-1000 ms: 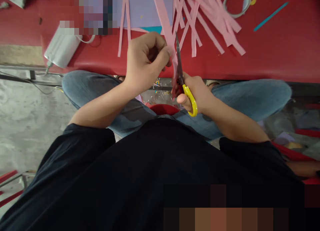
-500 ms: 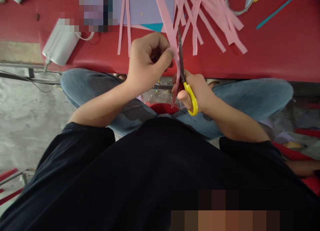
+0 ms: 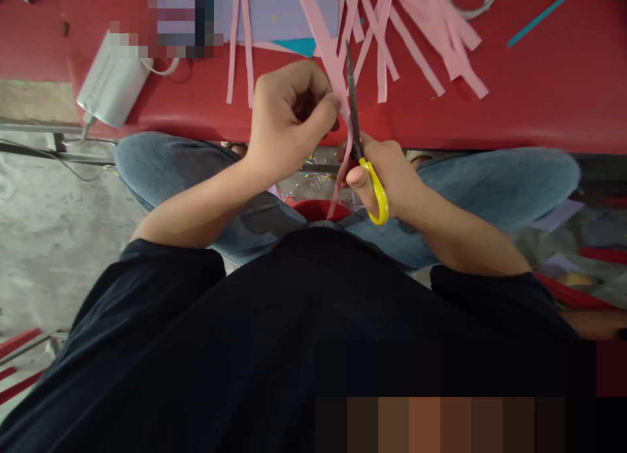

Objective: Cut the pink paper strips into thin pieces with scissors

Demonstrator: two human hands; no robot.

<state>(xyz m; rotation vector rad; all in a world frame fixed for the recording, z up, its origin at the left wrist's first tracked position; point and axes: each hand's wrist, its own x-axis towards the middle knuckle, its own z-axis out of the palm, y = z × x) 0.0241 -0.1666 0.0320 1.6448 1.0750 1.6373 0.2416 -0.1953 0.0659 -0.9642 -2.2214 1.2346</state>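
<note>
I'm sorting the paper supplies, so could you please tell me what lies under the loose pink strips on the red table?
Under the pink strips lie a lilac sheet, a teal piece and the red table. Anything beneath the sheet is covered.

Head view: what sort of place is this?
Probably a makeshift paper-craft spot. Pink strips lie on a red table; the right hand works scissors on a strip that the left hand pinches; scraps litter the concrete floor.

Yellow-handled scissors [image 3: 365, 159], pink paper strip [image 3: 337, 94], red table [image 3: 539, 100]
</note>
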